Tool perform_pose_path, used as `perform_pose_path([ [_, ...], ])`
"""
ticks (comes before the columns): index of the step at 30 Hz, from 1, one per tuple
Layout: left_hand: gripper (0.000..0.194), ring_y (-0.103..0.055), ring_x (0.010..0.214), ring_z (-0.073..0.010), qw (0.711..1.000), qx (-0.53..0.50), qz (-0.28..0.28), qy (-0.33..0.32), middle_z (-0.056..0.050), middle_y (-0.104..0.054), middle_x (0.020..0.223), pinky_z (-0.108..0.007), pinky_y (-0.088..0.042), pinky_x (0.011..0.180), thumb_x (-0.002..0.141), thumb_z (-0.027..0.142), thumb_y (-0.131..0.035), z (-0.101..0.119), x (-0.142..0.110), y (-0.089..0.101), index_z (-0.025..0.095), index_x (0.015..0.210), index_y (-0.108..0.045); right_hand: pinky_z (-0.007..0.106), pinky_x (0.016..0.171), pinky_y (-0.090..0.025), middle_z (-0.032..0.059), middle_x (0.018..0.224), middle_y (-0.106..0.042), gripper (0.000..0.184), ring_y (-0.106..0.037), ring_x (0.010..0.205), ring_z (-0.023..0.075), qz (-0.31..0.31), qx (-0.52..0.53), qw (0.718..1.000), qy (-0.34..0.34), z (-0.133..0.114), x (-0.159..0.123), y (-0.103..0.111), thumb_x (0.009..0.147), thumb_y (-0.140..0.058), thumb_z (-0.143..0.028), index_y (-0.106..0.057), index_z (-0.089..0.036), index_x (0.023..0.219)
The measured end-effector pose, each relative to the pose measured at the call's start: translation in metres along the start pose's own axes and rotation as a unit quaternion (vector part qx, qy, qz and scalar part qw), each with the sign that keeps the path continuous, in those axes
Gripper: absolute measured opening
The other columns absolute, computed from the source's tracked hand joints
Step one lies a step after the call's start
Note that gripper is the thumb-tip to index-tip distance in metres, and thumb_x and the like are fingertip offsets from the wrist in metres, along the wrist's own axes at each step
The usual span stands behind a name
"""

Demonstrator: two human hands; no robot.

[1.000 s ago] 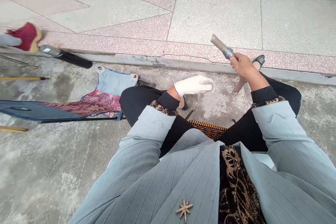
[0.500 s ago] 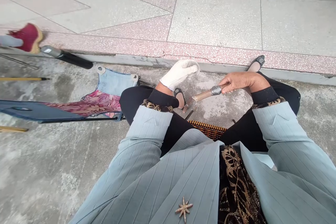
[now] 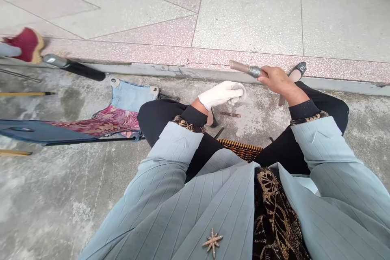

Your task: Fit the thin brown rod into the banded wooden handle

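My right hand (image 3: 276, 80) grips the wire-wrapped stick (image 3: 240, 66), now swung higher; my gloved left hand (image 3: 219, 94) curls, contents indeterminable.

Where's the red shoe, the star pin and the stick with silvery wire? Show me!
Red shoe (image 3: 29, 44), head view: on its red side.
Star pin (image 3: 212, 242), head view: on its middle.
Stick (image 3: 254, 72), head view: on the silvery wire coil.

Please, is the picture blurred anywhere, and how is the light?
Head view: the red shoe at the left edge looks soft and smeared; the star brooch is fairly crisp; light is diffuse, with a small glint on the dark tube.
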State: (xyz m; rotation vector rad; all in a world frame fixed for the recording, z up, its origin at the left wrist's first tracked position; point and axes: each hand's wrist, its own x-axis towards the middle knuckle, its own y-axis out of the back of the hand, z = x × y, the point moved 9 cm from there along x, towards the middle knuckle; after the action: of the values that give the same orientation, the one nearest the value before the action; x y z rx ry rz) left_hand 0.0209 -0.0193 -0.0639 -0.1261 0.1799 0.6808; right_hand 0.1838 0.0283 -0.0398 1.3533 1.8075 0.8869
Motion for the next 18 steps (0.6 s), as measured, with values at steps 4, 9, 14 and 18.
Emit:
perform_pose_path([
  [4,0.029,-0.063,0.069,-0.0116,0.999,-0.017,0.022,-0.019,-0.007,-0.07,0.078,-0.026,-0.054,0.07,0.086,0.039,-0.074,-0.004,0.003,0.009,0.012,0.078,-0.067,0.035,0.082,-0.044,0.016,0.108,-0.075,0.025,-0.067,0.098,0.0293,-0.082,-0.113,0.99,0.021,-0.001,0.001,-0.026,0.097,-0.062,-0.028,-0.074,-0.014,0.113],
  [9,0.026,-0.063,0.068,-0.0125,0.999,0.005,0.028,0.021,-0.008,-0.071,0.081,-0.026,-0.052,0.063,0.088,0.037,-0.068,-0.019,0.01,0.006,0.012,0.081,-0.069,0.034,0.072,-0.039,0.0155,0.102,-0.075,0.02,-0.065,0.091,0.0265,-0.198,-0.207,0.957,0.039,-0.006,-0.01,-0.037,0.098,-0.065,-0.028,-0.076,-0.014,0.105],
  [14,0.019,-0.062,0.071,-0.0118,0.994,0.102,0.02,0.042,-0.005,-0.072,0.083,-0.023,-0.05,0.065,0.081,0.031,-0.071,-0.024,0.012,-0.003,0.012,0.083,-0.073,0.031,0.064,-0.037,0.006,0.072,-0.065,0.019,-0.054,0.067,0.0162,-0.482,-0.118,0.866,0.061,0.0,-0.05,-0.068,0.091,-0.07,-0.025,-0.079,-0.009,0.095],
  [18,0.024,-0.065,0.072,-0.0126,0.998,-0.032,0.023,0.043,-0.007,-0.073,0.088,-0.023,-0.051,0.062,0.083,0.036,-0.072,-0.038,0.017,-0.007,0.012,0.085,-0.071,0.027,0.066,-0.042,0.0023,0.078,-0.068,0.045,-0.055,0.07,0.0142,-0.525,0.133,0.831,0.122,-0.022,-0.063,-0.056,0.084,-0.078,-0.05,-0.08,-0.014,0.112],
])
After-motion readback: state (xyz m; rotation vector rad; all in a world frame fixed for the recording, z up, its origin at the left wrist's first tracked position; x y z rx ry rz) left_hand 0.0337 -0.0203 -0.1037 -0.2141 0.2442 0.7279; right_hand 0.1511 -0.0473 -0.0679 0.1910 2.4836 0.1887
